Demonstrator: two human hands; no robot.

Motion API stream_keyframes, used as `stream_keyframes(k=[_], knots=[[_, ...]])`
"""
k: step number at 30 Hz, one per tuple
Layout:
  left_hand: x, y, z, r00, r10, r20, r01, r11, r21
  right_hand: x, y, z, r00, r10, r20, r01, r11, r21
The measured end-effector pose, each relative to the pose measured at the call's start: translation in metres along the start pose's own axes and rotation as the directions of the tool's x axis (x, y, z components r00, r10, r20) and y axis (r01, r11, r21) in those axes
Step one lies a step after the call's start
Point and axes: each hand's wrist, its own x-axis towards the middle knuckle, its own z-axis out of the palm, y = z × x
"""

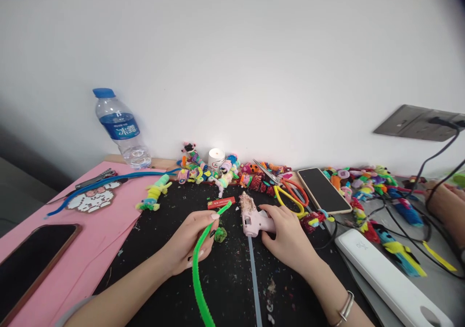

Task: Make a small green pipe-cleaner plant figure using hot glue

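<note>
My left hand pinches a bright green pipe cleaner between thumb and fingers; its tip points up and right, and its long tail curves down past the bottom edge. Around the handle of a pale pink hot glue gun my right hand is closed. The gun lies on the black mat, its glue-crusted nozzle pointing away from me. A clear glue stick sticks out of its back end. Between the hands sits a small green fuzzy ball, and behind it a red box-like piece.
Scissors and pipe-cleaner figures line the wall, with a phone at right. A power bank and black cables lie right, near another person's arm. A water bottle stands left, behind pink paper.
</note>
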Motion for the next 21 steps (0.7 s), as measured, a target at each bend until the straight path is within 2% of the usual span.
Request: stream_keyframes(k=[3, 5, 7, 9, 12, 15, 21], knots=[[0.0, -0.002, -0.001, 1.0, -0.013, 0.027, 0.012, 0.999, 0.035, 0.0, -0.002, -0.006, 1.0, -0.02, -0.014, 0.021, 0.999, 0.035], [-0.001, -0.004, -0.002, 0.997, -0.036, 0.069, 0.032, 0.998, 0.06, -0.001, -0.002, -0.01, 0.996, -0.032, -0.082, 0.039, 0.995, 0.089], [-0.002, -0.006, -0.003, 0.988, -0.08, 0.13, 0.069, 0.994, 0.089, -0.002, -0.003, -0.012, 0.987, -0.026, -0.162, 0.056, 0.982, 0.183], [-0.003, -0.007, -0.002, 0.971, -0.14, 0.193, 0.116, 0.985, 0.127, -0.005, -0.008, -0.012, 0.982, -0.013, -0.186, 0.071, 0.95, 0.304], [-0.006, -0.007, 0.001, 0.94, -0.223, 0.259, 0.178, 0.966, 0.186, -0.01, -0.02, -0.009, 0.994, -0.03, -0.105, 0.076, 0.881, 0.466], [-0.008, -0.005, 0.006, 0.921, -0.272, 0.278, 0.21, 0.95, 0.232, -0.014, -0.032, -0.005, 0.997, -0.068, -0.032, 0.074, 0.809, 0.583], [-0.008, -0.004, 0.004, 0.914, -0.285, 0.287, 0.212, 0.942, 0.259, -0.013, -0.037, 0.0, 0.997, 0.01, 0.079, -0.065, 0.662, 0.746]])
